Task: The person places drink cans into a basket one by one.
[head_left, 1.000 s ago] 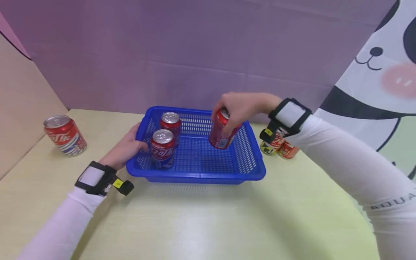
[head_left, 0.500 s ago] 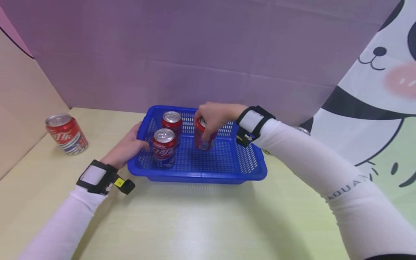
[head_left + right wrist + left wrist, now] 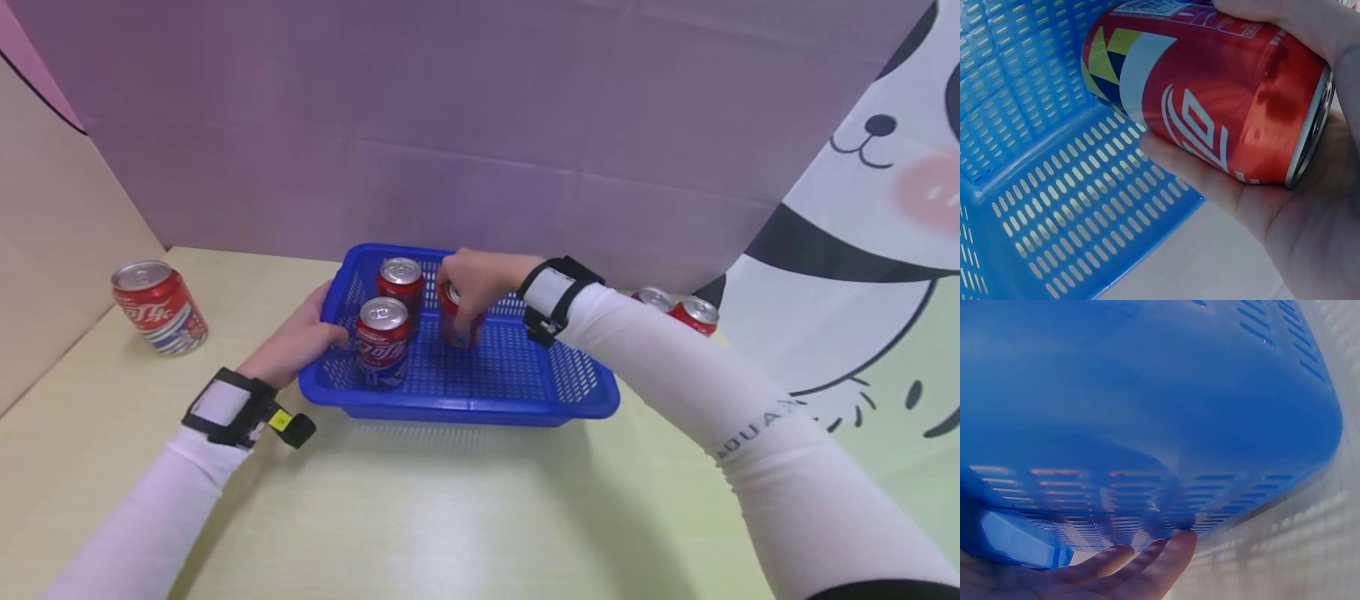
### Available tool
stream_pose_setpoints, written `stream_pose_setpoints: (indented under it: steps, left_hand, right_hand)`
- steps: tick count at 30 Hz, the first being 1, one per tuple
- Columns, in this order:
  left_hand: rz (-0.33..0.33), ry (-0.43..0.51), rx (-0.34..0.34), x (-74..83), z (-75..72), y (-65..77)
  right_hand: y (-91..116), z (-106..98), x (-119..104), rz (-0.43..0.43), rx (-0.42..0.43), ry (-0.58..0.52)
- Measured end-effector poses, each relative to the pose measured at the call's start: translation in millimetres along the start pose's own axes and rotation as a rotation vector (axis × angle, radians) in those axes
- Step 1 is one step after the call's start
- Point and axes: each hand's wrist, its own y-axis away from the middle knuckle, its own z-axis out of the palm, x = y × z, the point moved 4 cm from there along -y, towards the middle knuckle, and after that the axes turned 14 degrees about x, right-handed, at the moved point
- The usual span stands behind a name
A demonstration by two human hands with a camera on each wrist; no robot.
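A blue perforated plastic basket (image 3: 468, 407) stands on the table. My left hand (image 3: 300, 337) grips its left rim, thumb over the edge, with fingers (image 3: 1163, 562) against the slotted outer wall in the left wrist view. Inside the basket, my right hand (image 3: 487, 279) holds a red soda can (image 3: 452, 325) from above, its fingers and thumb around the sides. The right wrist view shows the can's yellow and dark pattern near its bottom. Two other red soda cans are upright at the basket's left end, a rear can (image 3: 401, 287) and a front can (image 3: 383, 343).
Another red soda can (image 3: 159, 310) stands on the table (image 3: 390, 508) left of the basket. Two more cans, a nearer-in can (image 3: 654, 298) and an outer can (image 3: 698, 314), are partly hidden behind my right forearm. A purple backdrop (image 3: 465, 125) rises behind the basket.
My right hand has moved left and down with its can, towards the two cans in the basket. My left hand keeps its grip on the rim.
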Motion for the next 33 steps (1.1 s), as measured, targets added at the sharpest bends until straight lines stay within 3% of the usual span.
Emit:
stream_pose_setpoints:
  steps: [9,18,24,33]
  left_hand:
    - [-0.004,-0.006,-0.001,-2.3,2.2,-0.1]
    - [-0.007,-0.020,-0.001,-0.5,2.9,1.3]
    - [0.000,-0.017,-0.002,0.1,2.9,0.9]
    - [-0.004,-0.002,-0.004,-2.5,3.9,-1.7]
  right_hand:
    - [-9,9,7,0.070,0.027,-0.125]
    - [-15,4,5,-0.001,0.128,0.054]
    - [-19,6,2,-0.006,0.129,0.046]
    - [-21,8,3,0.007,0.221,0.056]
